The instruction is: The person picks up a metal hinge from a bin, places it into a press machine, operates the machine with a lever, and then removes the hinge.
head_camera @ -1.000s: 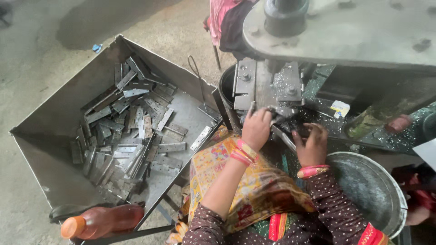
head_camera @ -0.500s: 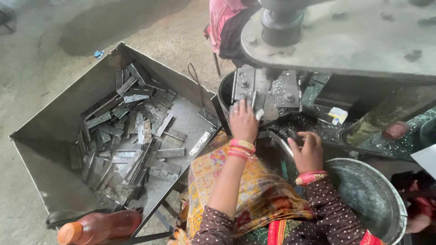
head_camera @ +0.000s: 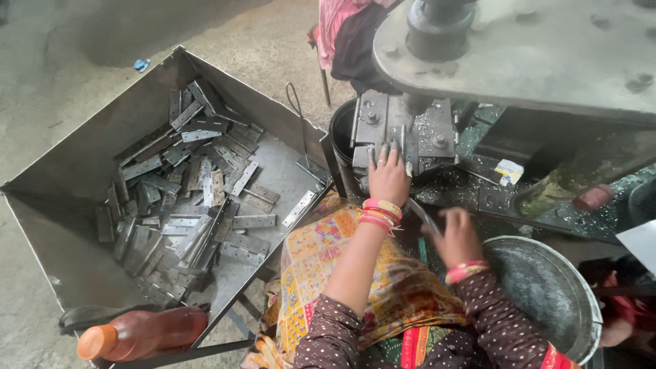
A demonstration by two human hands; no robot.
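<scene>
- Press [head_camera: 519, 61] looming over the whole bench, its ram [head_camera: 437, 20] hanging right above the die block [head_camera: 403, 133]; any stroke now likely to catch whatever lies beneath.
- Bin [head_camera: 75, 171] on the left, tilted on its frame and heaped with flat metal plates [head_camera: 198, 198]; sharp edges there likely to cut on a careless grab.
- Pan [head_camera: 547, 287] at lower right, rim close to the right elbow; easily knocked by a quick pull back.
- Orange-capped bottle [head_camera: 137, 335] lying at the bin's low corner, free to roll off the frame.
- Left hand [head_camera: 388, 176] flat against the die block, fingers spread and pushed up to the slot under the ram; worst risk here, crushed fingertips if not drawn clear. Workpiece presumably under those fingers at the die, but hidden, so seating impossible to judge; a crooked piece likely to jam or kick out.
- Right hand [head_camera: 456, 236] blurred, half curled by a dark lever [head_camera: 418, 213] near the bench edge; grip not clear enough to tell. Possible cause of an early stroke if pressed while the left hand sits in the die.
- Bangles [head_camera: 380, 213] loose on the left wrist, close to the block's edges; snagging likely.
- Metal chips [head_camera: 451, 184] scattered over the bench; small cuts, or grit under the piece.
</scene>
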